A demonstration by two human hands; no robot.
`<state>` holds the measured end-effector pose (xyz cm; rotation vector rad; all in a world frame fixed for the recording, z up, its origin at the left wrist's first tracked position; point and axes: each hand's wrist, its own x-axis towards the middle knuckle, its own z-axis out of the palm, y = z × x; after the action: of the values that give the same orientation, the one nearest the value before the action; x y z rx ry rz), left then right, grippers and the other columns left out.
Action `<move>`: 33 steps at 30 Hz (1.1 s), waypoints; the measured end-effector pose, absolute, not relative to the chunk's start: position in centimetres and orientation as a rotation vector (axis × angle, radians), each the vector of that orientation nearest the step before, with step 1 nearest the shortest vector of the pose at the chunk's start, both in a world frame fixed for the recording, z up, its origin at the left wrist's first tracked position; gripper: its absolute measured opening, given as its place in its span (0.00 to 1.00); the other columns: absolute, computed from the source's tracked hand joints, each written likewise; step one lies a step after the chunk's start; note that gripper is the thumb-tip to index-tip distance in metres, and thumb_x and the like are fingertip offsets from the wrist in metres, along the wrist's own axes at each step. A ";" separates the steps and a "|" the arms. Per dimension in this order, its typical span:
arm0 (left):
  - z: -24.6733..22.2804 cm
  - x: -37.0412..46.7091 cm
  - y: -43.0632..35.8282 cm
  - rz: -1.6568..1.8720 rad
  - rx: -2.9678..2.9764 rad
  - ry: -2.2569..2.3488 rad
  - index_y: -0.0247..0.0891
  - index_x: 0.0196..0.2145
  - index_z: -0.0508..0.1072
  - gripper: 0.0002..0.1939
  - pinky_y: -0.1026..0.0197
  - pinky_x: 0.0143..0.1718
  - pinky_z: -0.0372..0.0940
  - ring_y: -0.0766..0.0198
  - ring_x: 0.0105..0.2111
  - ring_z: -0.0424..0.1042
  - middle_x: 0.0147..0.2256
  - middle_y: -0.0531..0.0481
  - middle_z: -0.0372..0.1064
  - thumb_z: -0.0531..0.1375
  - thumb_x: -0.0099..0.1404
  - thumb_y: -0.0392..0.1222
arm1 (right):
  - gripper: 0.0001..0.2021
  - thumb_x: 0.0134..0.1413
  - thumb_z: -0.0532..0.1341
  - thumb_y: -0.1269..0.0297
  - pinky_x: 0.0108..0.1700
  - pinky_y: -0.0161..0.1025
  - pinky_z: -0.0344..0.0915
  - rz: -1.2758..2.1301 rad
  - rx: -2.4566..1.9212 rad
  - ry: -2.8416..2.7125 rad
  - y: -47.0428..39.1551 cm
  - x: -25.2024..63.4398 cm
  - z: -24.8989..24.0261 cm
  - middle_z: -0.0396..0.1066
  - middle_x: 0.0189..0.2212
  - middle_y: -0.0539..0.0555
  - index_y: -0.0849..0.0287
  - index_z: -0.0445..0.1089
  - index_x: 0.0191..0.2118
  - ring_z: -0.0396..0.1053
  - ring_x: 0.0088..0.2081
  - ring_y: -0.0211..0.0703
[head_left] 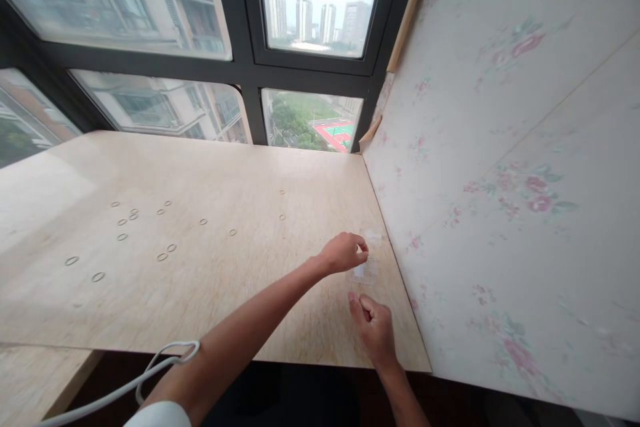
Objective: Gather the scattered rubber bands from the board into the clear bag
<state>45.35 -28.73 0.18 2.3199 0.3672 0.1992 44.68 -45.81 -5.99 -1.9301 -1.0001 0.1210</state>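
My left hand point(344, 252) reaches across to the right side of the stone-patterned ledge, thumb and forefinger pinched together. What sits in that pinch, if anything, is too small to tell. Right under those fingertips lies a clear plastic box point(369, 275), partly covered by the hand. Another clear plastic piece point(373, 237) shows just beyond it. Nearer to me, my right hand point(374, 330) is closed, fingers curled in and thumb laid along them, apart from the box; its inside is hidden. Several thin rings, one of them a larger ring point(98, 277), lie scattered to the left.
The ledge point(260, 180) runs to dark window frames point(310, 67) at the back. A flowered wall point(500, 213) bounds it on the right. A white cable point(125, 387) loops by my left forearm at the front edge.
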 end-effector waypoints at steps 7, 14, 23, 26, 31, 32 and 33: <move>-1.4 43.5 -27.5 0.299 2.185 0.520 0.37 0.33 0.72 0.07 0.65 0.23 0.52 0.69 0.18 0.56 0.17 0.57 0.58 0.57 0.57 0.39 | 0.23 0.59 0.53 0.56 0.21 0.33 0.42 0.151 -1.926 -0.957 -45.9 44.6 -5.8 0.38 0.16 0.42 0.55 0.41 0.19 0.42 0.18 0.30; -4.3 35.2 -24.4 0.470 2.199 0.725 0.40 0.18 0.45 0.19 0.63 0.22 0.41 0.70 0.20 0.43 0.17 0.58 0.40 0.54 0.56 0.43 | 0.23 0.59 0.52 0.53 0.20 0.32 0.43 0.176 -1.932 -0.947 -46.1 44.6 -5.8 0.39 0.16 0.42 0.55 0.42 0.19 0.43 0.18 0.30; -3.8 21.7 -24.5 0.412 2.184 0.724 0.37 0.17 0.42 0.28 0.61 0.21 0.39 0.71 0.18 0.38 0.17 0.57 0.36 0.49 0.65 0.55 | 0.22 0.58 0.53 0.47 0.22 0.32 0.49 0.237 -2.042 -0.851 -46.2 43.8 -5.5 0.44 0.18 0.44 0.56 0.51 0.20 0.49 0.20 0.33; -3.8 18.3 -24.5 0.389 2.192 0.704 0.37 0.16 0.43 0.28 0.61 0.21 0.40 0.71 0.16 0.40 0.15 0.57 0.38 0.47 0.67 0.55 | 0.22 0.57 0.53 0.45 0.22 0.32 0.51 0.285 -2.004 -0.850 -44.9 42.4 -5.4 0.46 0.18 0.44 0.56 0.54 0.21 0.50 0.20 0.34; -4.4 14.6 -24.6 0.453 2.316 0.608 0.37 0.16 0.49 0.26 0.61 0.22 0.42 0.70 0.16 0.46 0.14 0.55 0.47 0.45 0.69 0.50 | 0.21 0.60 0.51 0.47 0.20 0.31 0.49 0.439 -1.822 -1.070 -39.1 37.4 -3.8 0.46 0.17 0.43 0.56 0.52 0.22 0.47 0.19 0.32; -4.6 14.2 -24.7 0.474 2.347 0.599 0.37 0.16 0.51 0.25 0.60 0.22 0.42 0.69 0.16 0.47 0.14 0.55 0.49 0.45 0.69 0.49 | 0.21 0.61 0.50 0.48 0.20 0.31 0.48 0.471 -1.780 -1.138 -37.5 36.2 -3.1 0.46 0.17 0.43 0.56 0.52 0.22 0.47 0.18 0.32; -4.9 13.8 -24.8 0.492 2.373 0.593 0.38 0.16 0.53 0.25 0.60 0.22 0.43 0.69 0.16 0.48 0.14 0.55 0.51 0.45 0.69 0.48 | 0.20 0.62 0.49 0.49 0.20 0.31 0.48 0.503 -1.747 -1.216 -35.7 35.0 -2.3 0.47 0.17 0.43 0.56 0.54 0.23 0.48 0.18 0.32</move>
<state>13.83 -24.77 -4.87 2.3730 0.5934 0.4923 34.96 -35.69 -2.28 -1.7474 -1.2160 0.5027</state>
